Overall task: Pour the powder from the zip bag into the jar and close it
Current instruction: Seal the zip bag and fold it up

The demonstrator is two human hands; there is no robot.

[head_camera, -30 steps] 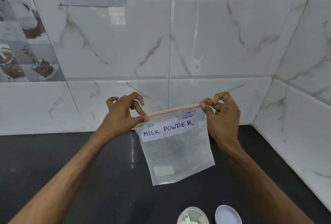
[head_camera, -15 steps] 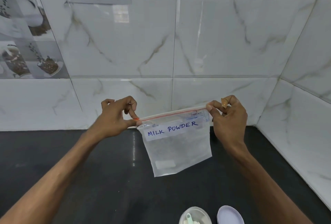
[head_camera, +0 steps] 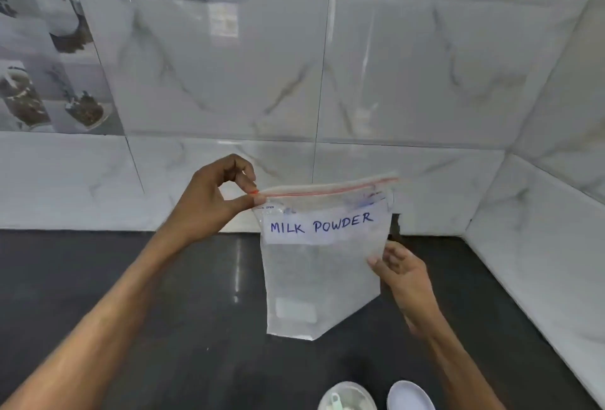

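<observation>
White marble wall tiles (head_camera: 409, 65) meet black countertop (head_camera: 98, 278).

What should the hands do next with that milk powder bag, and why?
Probably the right hand should pinch the zip bag near its red zip strip and pull the zip apart: only the left hand grips the top, and the jar sits uncovered below.

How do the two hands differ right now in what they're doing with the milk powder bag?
The left hand pinches the top left corner of the bag at its red zip strip, carrying it; the right hand sits lower, at the bag's right edge. The left hand's fingers are closed in a pinch; the right hand's are loosely spread, fingertips just at the plastic, no firm grip visible. Both are bare and above the dark counter.
</observation>
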